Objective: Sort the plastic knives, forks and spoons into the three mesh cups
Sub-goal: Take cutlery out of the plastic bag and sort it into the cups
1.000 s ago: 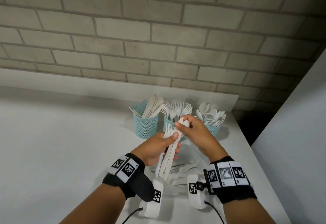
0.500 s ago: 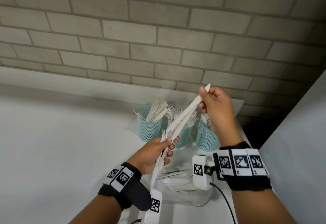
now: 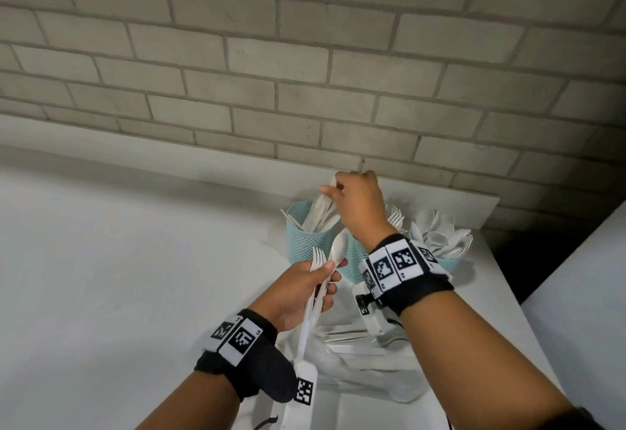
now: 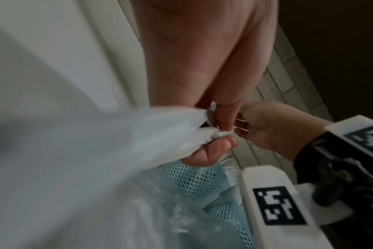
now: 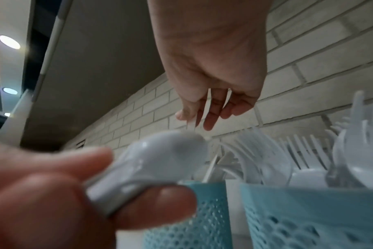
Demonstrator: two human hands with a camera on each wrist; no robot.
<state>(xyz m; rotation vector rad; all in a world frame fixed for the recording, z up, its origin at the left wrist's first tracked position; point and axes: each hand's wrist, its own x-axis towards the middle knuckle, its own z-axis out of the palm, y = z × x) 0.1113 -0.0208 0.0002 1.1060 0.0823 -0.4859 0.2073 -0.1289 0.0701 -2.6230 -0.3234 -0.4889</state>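
Three blue mesh cups stand in a row by the wall. The left cup (image 3: 305, 243) holds knives, the middle cup (image 3: 352, 265) forks (image 3: 394, 218), the right cup (image 3: 450, 262) spoons (image 3: 440, 236). My right hand (image 3: 333, 189) hovers over the left cup and pinches the top end of a white knife (image 3: 320, 209) that points down into it. Nearer to me, my left hand (image 3: 330, 273) grips a small bundle with a spoon (image 3: 338, 246) and a fork (image 3: 317, 257) sticking up. The right wrist view shows the right hand (image 5: 196, 118) above that spoon (image 5: 166, 148).
A clear plastic bag (image 3: 369, 368) with more white cutlery (image 3: 342, 334) lies on the white table (image 3: 135, 277) under my wrists. A brick wall (image 3: 305, 74) rises just behind the cups. The table's right edge (image 3: 508, 301) runs close past the right cup.
My right hand has pulled a knife out of the left hand's bundle, lifted it, and swung it left and down over the left cup. The left hand kept its spoon and fork.
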